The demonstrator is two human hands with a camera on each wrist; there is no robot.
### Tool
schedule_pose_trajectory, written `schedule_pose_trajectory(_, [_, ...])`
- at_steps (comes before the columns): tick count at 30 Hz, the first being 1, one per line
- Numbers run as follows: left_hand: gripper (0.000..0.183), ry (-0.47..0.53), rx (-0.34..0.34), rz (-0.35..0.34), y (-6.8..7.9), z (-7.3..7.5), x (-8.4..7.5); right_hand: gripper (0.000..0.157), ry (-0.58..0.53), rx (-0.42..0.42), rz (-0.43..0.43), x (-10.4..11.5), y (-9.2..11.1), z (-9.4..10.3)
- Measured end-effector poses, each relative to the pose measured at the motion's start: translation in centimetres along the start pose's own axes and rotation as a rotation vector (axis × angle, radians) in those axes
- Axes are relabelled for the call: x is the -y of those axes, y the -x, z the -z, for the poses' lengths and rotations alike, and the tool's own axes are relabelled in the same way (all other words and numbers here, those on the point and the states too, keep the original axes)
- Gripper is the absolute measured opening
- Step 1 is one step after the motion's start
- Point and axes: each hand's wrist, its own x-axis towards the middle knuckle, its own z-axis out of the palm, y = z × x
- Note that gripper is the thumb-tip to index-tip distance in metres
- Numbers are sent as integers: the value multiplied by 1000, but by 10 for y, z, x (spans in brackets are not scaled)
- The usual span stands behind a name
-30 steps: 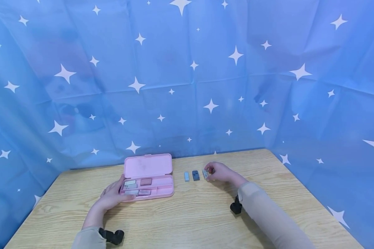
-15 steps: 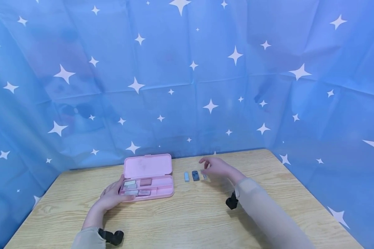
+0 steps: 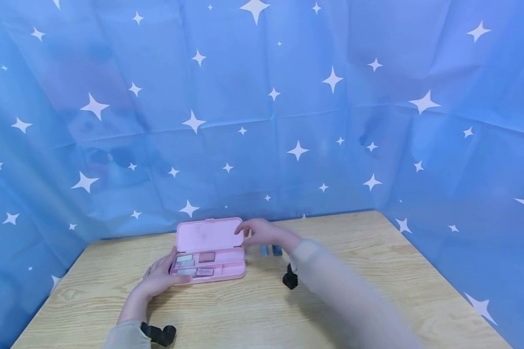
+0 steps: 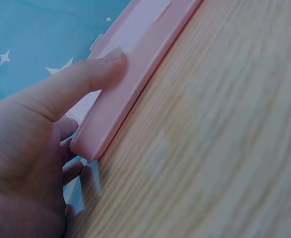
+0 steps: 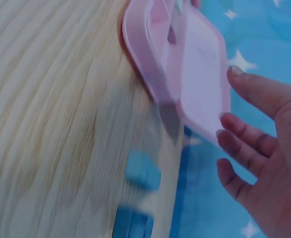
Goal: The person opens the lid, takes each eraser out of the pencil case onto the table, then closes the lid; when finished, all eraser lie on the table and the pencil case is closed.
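A pink pencil case [image 3: 233, 271] lies with its lid raised at the back left of the table. My left hand [image 3: 158, 277] grips its left end, the thumb over the front wall and the other fingers round the side, as the left wrist view shows. Several eraser-like blocks lie inside, among them a reddish-brown block [image 3: 207, 257] and a pale block [image 3: 185, 258]. Beside the lid's right edge is my right hand [image 3: 262, 231], fingers loosely bent with nothing between them; whether they touch the lid I cannot tell. Below them sit a light blue block [image 5: 142, 170] and a dark blue block [image 5: 132, 223].
A wooden table [image 3: 244, 315] carries everything. Behind it hangs a blue cloth [image 3: 262, 145] with white stars, which also covers both sides. The right forearm blocks the view of the table part where a grey-white block lay.
My right hand has let go of the grey-white block, lifted, and moved left past the blue blocks to the pencil case's lid. My left hand has stayed on the pencil case.
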Motion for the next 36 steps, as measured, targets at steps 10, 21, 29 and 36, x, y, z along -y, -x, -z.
schedule_pose_trajectory(10, [117,16,-22,-8,-2,0,3,42,114,50,57,35,-39,-26])
schedule_pose_trajectory(21, [117,6,-17,11,-1,-1,1,50,227,93,48,45,-54,-46])
schedule_pose_trajectory(29, [116,11,-19,18,0,-2,-2,55,347,102,30,50,-61,-56])
schedule_pose_trajectory(36, [115,4,-23,17,0,-1,0,56,391,112,40,52,-65,-60])
